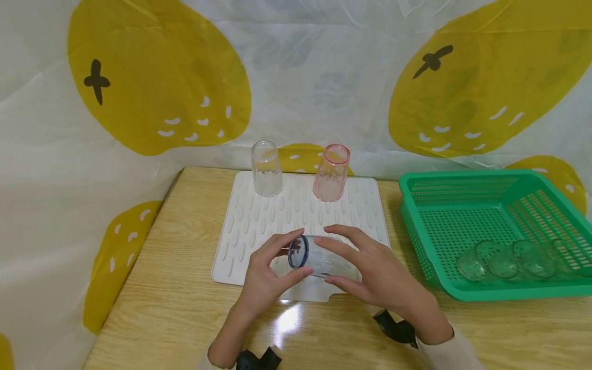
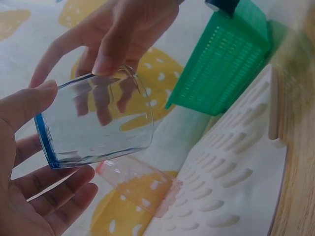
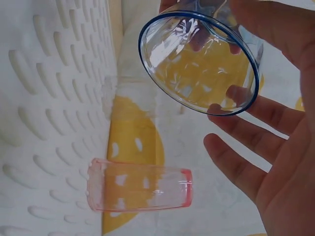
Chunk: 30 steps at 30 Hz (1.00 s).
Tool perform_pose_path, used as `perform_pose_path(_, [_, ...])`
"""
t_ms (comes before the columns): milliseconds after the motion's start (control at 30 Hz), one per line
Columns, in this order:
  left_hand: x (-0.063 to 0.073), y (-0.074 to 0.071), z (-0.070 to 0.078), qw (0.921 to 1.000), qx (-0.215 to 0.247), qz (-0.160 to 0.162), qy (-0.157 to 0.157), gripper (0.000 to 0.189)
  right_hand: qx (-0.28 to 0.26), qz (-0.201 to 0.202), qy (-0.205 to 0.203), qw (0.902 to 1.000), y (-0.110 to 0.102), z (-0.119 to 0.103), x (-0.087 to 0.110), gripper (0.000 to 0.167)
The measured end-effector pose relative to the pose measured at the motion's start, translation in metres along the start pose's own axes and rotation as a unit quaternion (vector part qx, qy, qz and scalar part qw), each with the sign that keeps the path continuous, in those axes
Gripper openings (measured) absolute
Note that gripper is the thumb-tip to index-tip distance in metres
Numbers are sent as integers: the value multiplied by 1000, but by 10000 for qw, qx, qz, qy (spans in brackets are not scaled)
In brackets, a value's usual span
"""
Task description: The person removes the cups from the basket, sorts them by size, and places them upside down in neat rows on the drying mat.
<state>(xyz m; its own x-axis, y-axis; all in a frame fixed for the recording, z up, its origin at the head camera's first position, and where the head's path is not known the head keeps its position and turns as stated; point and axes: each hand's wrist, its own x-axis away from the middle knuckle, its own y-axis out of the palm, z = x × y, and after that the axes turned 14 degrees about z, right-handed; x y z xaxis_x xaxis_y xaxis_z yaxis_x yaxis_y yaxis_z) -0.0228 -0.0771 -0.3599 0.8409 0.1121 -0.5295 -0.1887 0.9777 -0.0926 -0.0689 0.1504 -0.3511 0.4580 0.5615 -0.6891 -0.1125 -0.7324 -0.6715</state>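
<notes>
A clear glass with a blue tint (image 1: 330, 257) is held on its side between both hands, above the near part of a white ridged drying mat (image 1: 240, 226). At its thick blue base end, the left hand (image 1: 268, 272) grips with thumb and fingers. The right hand (image 1: 379, 267) holds the sides nearer the mouth, thumb below and fingers above. In the right wrist view the blue-edged mouth (image 3: 256, 83) faces the camera. Farther back on the mat, a colourless glass (image 1: 268, 177) and a pink glass (image 1: 330, 180) stand upside down.
To the right, a green plastic basket (image 1: 416, 246) holds several clear glasses (image 1: 504, 264) lying in a row. Behind the wooden table (image 1: 185, 221) hangs a white cloth (image 1: 314, 61) with large yellow fruit prints. Each wrist carries a black strap mount (image 1: 395, 329).
</notes>
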Motion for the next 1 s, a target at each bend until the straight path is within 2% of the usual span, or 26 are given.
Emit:
perform_pose_path(300, [0, 1, -2, 9998, 55, -71, 200, 62, 116, -606, 266, 9977, 4, 0, 1, 71])
perform_pose_path(433, [0, 1, -1, 9998, 39, -60, 190, 62, 39, -565, 188, 9982, 8, 1, 2, 71])
perform_pose_path(733, [2, 2, -3, 9999, -34, -76, -113, 60, -147, -505, 234, 9983, 14, 4, 6, 68])
perform_pose_path(1000, [1, 2, -3, 9998, -49, -38, -172, 61, -266, -497, 299, 9980, 18, 5, 7, 65])
